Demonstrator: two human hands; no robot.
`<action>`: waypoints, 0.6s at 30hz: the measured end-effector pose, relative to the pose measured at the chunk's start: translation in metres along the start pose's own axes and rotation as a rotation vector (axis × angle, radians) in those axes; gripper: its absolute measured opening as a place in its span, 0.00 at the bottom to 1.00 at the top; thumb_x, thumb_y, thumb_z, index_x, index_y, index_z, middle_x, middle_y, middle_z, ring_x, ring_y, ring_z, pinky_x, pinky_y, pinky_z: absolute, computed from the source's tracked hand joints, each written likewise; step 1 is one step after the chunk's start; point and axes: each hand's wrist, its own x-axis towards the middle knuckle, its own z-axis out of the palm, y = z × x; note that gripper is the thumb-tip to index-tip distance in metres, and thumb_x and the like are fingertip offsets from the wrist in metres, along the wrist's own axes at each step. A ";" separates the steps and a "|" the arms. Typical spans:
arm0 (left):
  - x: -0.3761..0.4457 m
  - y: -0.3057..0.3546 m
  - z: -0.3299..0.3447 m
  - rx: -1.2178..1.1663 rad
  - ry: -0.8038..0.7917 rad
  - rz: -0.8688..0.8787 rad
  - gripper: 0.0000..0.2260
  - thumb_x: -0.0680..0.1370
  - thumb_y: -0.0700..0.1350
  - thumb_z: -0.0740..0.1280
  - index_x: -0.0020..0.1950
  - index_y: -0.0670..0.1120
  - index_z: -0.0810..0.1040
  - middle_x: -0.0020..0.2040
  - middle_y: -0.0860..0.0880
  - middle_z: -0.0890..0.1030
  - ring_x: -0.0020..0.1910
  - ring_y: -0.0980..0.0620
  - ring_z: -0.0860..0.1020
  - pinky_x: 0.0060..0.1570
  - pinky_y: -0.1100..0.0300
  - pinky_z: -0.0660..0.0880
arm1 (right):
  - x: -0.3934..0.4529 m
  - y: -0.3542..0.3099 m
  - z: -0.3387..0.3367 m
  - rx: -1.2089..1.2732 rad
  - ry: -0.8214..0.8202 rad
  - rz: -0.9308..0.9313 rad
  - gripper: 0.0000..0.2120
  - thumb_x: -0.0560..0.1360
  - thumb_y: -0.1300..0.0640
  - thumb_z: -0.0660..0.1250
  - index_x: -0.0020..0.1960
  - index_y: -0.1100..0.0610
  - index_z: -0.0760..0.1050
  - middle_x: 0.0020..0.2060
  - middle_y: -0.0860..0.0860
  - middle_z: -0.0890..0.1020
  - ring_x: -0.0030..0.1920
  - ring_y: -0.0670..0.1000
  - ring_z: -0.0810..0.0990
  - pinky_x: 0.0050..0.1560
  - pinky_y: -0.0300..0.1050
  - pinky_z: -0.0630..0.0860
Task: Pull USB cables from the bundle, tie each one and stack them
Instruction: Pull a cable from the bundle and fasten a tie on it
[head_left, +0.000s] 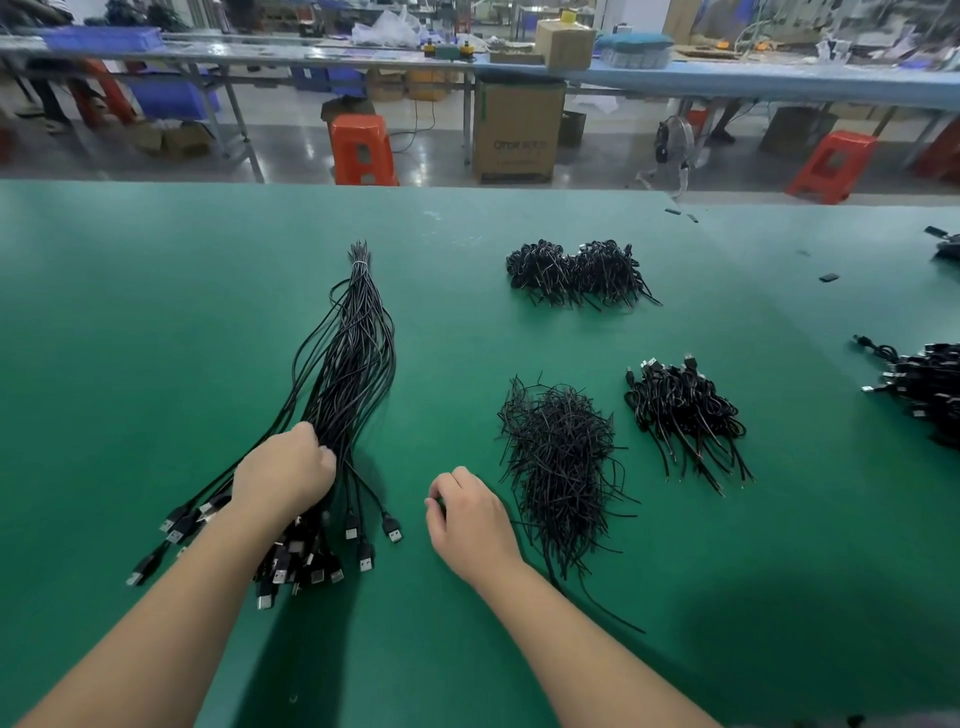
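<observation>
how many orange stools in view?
3. One stool behind the table's far edge, left of the big carton; one far right; a third cut off at the right frame edge. Others may be hidden behind benches.
</observation>
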 end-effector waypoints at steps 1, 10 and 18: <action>-0.001 0.003 -0.001 -0.070 0.019 0.016 0.09 0.82 0.49 0.57 0.46 0.45 0.70 0.36 0.48 0.77 0.33 0.49 0.75 0.31 0.57 0.69 | 0.000 0.000 0.000 -0.001 0.001 0.000 0.06 0.81 0.54 0.61 0.49 0.55 0.73 0.44 0.47 0.72 0.43 0.47 0.70 0.46 0.40 0.69; -0.014 0.022 -0.013 -0.144 -0.235 0.240 0.09 0.81 0.53 0.64 0.45 0.51 0.74 0.31 0.55 0.83 0.29 0.58 0.77 0.30 0.61 0.73 | 0.000 0.000 0.000 0.000 0.004 0.004 0.06 0.81 0.54 0.61 0.49 0.56 0.73 0.43 0.46 0.71 0.42 0.47 0.68 0.45 0.40 0.68; -0.018 0.015 -0.017 -0.360 -0.322 0.237 0.10 0.81 0.52 0.64 0.44 0.49 0.76 0.37 0.61 0.85 0.27 0.60 0.74 0.37 0.57 0.72 | -0.001 0.000 0.001 0.013 0.006 0.007 0.05 0.80 0.55 0.62 0.48 0.55 0.73 0.43 0.48 0.73 0.44 0.49 0.72 0.46 0.44 0.73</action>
